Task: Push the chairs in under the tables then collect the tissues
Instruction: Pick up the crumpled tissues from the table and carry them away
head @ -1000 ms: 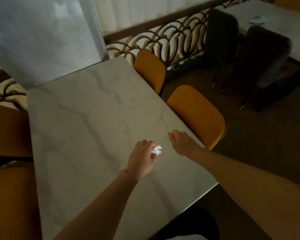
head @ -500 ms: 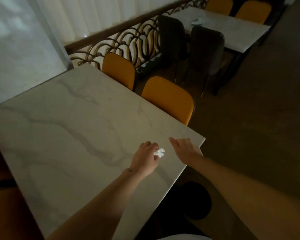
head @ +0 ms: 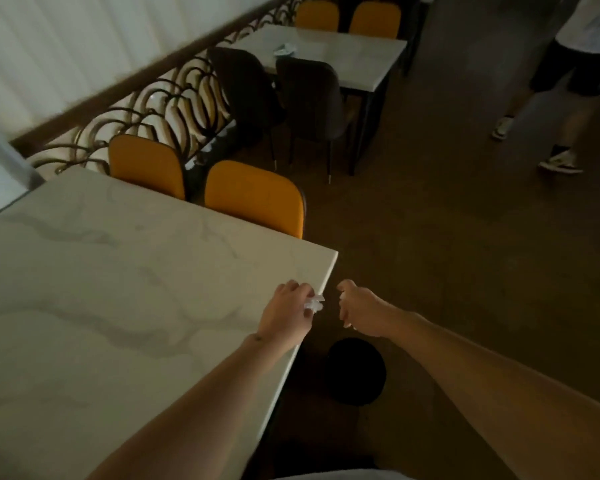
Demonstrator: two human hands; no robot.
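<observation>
Tissue (head: pixel 314 303), white and crumpled, sits in the fingers (head: pixel 300 289) of the left hand (head: pixel 284 315). The fingers are curled tight around it, and a bit of it pokes out on the right side. The left hand is over the near right edge of the tabletop (head: pixel 118 289), which is pale marble with grey veins.

The right hand (head: pixel 361 311) is just to the right of the left hand, past the edge, over the floor (head: pixel 465 254). Its fingers are curled in loosely and hold nothing that can be seen. The two hands are near but not touching.

Two orange chairs (head: pixel 253 197) stand at the far side of the tabletop, pushed in close, side by side. Behind them runs a railing (head: pixel 160 105) with curly metal loops, and a light curtain (head: pixel 66 46) hangs past it.

Farther off stands a second table (head: pixel 361 60), also pale. Two dark chairs (head: pixel 312 95) stand on its near side and two more orange ones on its far side. Something small and pale (head: pixel 284 49) lies on it near the left; it is too blurry to tell what it is.

At the far right, another person's legs (head: pixel 551 109) show, in dark shorts and sneakers. A round black thing (head: pixel 357 370) sits low on the floor below the hands.
</observation>
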